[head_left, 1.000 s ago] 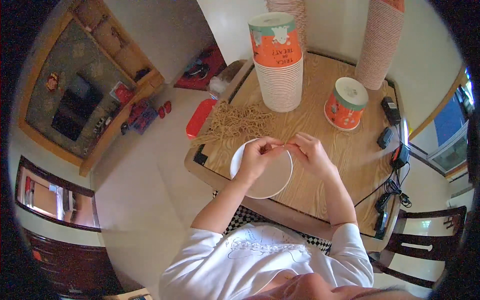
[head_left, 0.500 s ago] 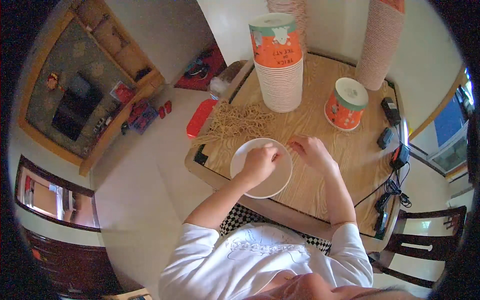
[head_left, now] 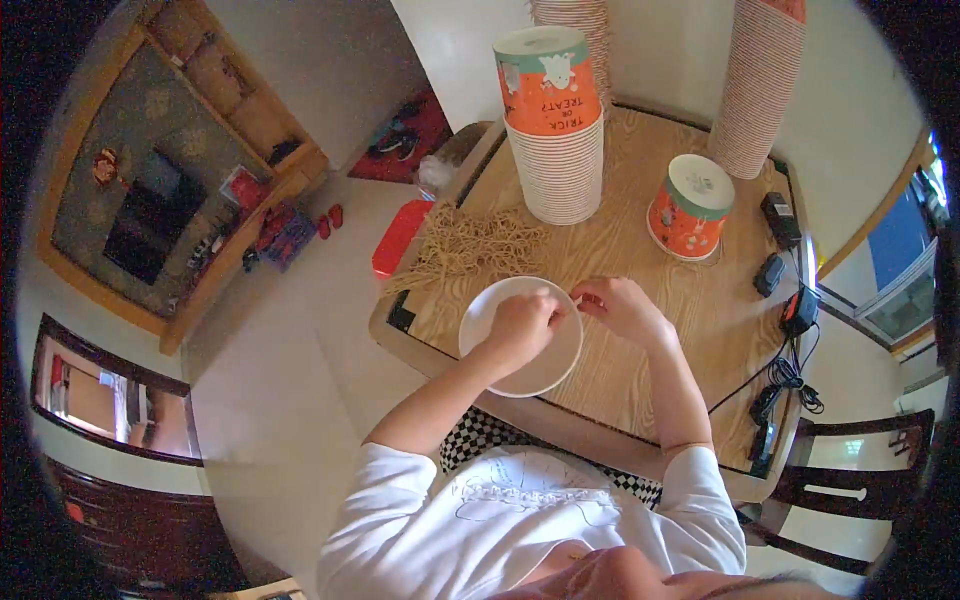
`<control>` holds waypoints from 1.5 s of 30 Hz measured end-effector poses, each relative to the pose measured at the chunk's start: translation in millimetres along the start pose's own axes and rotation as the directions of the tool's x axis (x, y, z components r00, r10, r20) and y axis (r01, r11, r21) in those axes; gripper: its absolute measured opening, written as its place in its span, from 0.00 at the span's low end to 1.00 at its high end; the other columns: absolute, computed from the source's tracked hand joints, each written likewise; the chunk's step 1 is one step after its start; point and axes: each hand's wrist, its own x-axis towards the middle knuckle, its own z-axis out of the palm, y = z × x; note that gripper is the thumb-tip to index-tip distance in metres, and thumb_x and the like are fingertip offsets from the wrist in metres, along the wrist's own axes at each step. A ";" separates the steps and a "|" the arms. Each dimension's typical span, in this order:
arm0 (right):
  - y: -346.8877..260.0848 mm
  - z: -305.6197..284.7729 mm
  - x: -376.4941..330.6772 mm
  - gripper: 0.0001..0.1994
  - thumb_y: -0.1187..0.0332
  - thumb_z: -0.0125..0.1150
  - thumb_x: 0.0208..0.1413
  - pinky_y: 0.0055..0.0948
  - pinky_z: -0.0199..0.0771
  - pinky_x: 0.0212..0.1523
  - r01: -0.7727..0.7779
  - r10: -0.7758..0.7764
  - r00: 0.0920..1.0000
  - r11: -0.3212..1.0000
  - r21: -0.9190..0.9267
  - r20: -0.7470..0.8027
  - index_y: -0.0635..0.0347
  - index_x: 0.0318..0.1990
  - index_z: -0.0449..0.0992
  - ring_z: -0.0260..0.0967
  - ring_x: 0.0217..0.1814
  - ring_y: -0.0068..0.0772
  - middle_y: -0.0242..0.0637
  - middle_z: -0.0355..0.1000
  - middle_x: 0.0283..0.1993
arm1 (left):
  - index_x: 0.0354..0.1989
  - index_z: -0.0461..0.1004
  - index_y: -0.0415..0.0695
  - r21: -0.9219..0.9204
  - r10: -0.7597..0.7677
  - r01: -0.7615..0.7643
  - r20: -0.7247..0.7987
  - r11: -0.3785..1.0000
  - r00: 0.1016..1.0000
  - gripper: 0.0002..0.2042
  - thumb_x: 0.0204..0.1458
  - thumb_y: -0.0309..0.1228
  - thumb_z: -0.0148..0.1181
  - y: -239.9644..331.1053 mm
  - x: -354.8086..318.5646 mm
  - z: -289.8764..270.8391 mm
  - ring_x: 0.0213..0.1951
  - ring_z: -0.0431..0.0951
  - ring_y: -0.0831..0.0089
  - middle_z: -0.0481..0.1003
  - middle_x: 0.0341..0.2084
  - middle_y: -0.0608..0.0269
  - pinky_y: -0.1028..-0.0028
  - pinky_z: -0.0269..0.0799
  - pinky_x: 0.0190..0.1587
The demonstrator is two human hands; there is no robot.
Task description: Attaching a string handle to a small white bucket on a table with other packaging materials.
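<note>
A white-lined paper bucket [head_left: 545,372] stands at the table's near edge with its mouth up. My left hand [head_left: 520,330] reaches over its mouth, fingers curled and pinched just inside the right side of the rim. Against the outside of that same rim, the fingertips of my right hand [head_left: 622,310] are pressed together. Whatever lies between the fingers of either hand is too small to make out. Beyond the bucket is a loose pile of tan cords [head_left: 478,242].
Upside-down orange and green buckets form a tall stack [head_left: 553,130]. A shorter inverted bucket [head_left: 692,208] stands right of it, with another tall stack [head_left: 758,90] behind. Black adapters [head_left: 798,310] and cables line the right edge. A red container [head_left: 402,238] lies at the left edge.
My right hand has shifted slightly left and its fingertips have come closer to the bucket's rim. The left hand has barely moved.
</note>
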 end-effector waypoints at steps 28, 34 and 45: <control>-3.1 1.4 -1.5 0.07 0.70 0.58 0.47 0.37 0.71 0.32 0.048 -0.047 0.999 0.999 0.014 -0.022 0.59 0.34 0.74 0.72 0.31 0.46 0.44 0.73 0.29 | 0.28 0.72 0.42 0.032 0.065 -0.059 -0.234 0.998 0.970 0.05 0.45 0.29 0.59 10.0 9.1 -12.6 0.33 0.76 0.57 0.69 0.29 0.57 0.60 0.72 0.33; -5.1 1.4 -0.9 0.06 0.69 0.57 0.47 0.37 0.69 0.29 -0.003 0.007 0.997 0.999 0.054 -0.082 0.60 0.32 0.73 0.71 0.27 0.46 0.43 0.71 0.25 | 0.27 0.74 0.43 0.160 0.062 -0.065 0.024 0.985 0.998 0.05 0.44 0.30 0.61 -9.7 13.8 -14.9 0.30 0.76 0.57 0.71 0.27 0.57 0.59 0.72 0.33; -14.3 -1.9 -2.3 0.07 0.68 0.56 0.50 0.37 0.69 0.29 -0.038 0.046 0.996 0.995 0.092 -0.079 0.61 0.33 0.72 0.71 0.27 0.44 0.45 0.71 0.26 | 0.32 0.78 0.38 -0.570 -0.151 0.207 0.143 0.795 0.978 0.09 0.49 0.33 0.61 -33.2 0.2 13.7 0.29 0.77 0.75 0.78 0.25 0.58 0.73 0.72 0.33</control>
